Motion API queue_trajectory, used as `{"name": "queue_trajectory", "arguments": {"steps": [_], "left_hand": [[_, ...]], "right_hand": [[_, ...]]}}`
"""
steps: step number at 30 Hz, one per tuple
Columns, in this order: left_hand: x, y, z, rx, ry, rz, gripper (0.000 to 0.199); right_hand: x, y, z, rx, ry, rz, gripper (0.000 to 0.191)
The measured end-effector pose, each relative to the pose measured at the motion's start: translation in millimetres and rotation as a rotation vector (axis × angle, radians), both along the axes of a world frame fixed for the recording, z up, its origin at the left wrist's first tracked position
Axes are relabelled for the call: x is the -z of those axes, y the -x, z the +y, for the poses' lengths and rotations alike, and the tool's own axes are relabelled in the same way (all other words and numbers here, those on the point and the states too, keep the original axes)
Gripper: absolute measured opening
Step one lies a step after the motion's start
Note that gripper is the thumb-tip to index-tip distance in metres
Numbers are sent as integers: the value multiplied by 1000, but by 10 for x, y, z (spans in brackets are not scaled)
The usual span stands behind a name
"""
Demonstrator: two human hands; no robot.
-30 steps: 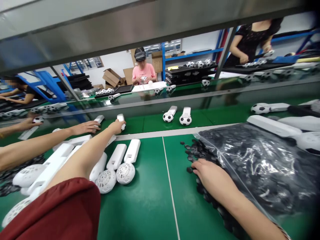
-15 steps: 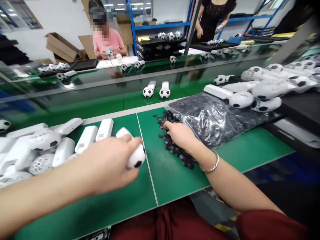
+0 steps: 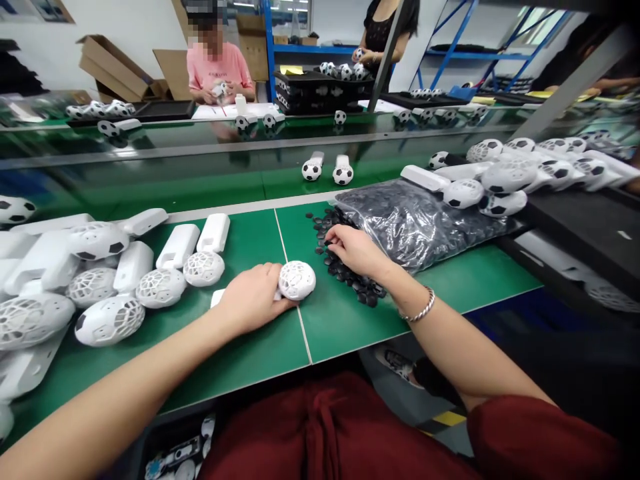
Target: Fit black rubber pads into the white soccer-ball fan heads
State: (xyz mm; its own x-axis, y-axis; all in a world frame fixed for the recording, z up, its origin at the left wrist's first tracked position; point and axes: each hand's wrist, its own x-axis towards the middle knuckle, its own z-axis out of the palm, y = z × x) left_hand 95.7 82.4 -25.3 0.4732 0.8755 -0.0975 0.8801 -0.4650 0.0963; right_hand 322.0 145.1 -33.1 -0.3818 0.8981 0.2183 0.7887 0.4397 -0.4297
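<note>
My left hand is closed round the handle of a white football-shaped plastic housing, low over the green table. Its ball end points right with the openwork lattice face up; part of the handle shows behind my wrist. My right hand is over a pile of small black plastic pieces, thumb and forefinger pinched together on what looks like one dark piece. Beside that hand lies a clear bag full of such black pieces. Left of my left hand lie several similar white housings, some with black patches.
More ball-headed housings are heaped on black trays at right. Two finished-looking housings lie on the green conveyor beyond the table's pale edge strip. Across it, one person sits and another stands, both handling housings.
My left hand has set the housing lower and further right, its lattice face now up where a black patch showed. My right fingers have pinched together at the pile. The conveyor housings have shifted right.
</note>
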Motion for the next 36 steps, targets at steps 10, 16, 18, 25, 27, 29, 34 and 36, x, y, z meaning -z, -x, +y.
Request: {"name": "queue_trajectory", "arguments": {"steps": [10, 16, 18, 25, 27, 29, 34, 36], "left_hand": [[27, -37, -47, -136, 49, -109, 88], [-29, 33, 35, -147, 38, -128, 70], [-40, 42, 77, -177, 20, -89, 68], [-26, 55, 68, -236, 29, -132, 70], [-20, 52, 45, -241, 30, -146, 71], [-13, 51, 31, -241, 26, -164, 71], [10, 56, 31, -237, 31, -191, 70], [15, 51, 36, -233, 29, -188, 70]], "right_hand": [[7, 147, -154, -103, 55, 405, 17], [-109, 248, -369, -228, 127, 359, 17], [-135, 274, -412, -249, 119, 308, 13], [-112, 352, -393, -279, -3, 335, 6], [-86, 383, -372, -288, -65, 359, 4], [-51, 413, -362, -287, -24, 390, 4], [28, 434, -377, -365, -5, 333, 19], [38, 420, -390, -373, -66, 305, 18]]}}
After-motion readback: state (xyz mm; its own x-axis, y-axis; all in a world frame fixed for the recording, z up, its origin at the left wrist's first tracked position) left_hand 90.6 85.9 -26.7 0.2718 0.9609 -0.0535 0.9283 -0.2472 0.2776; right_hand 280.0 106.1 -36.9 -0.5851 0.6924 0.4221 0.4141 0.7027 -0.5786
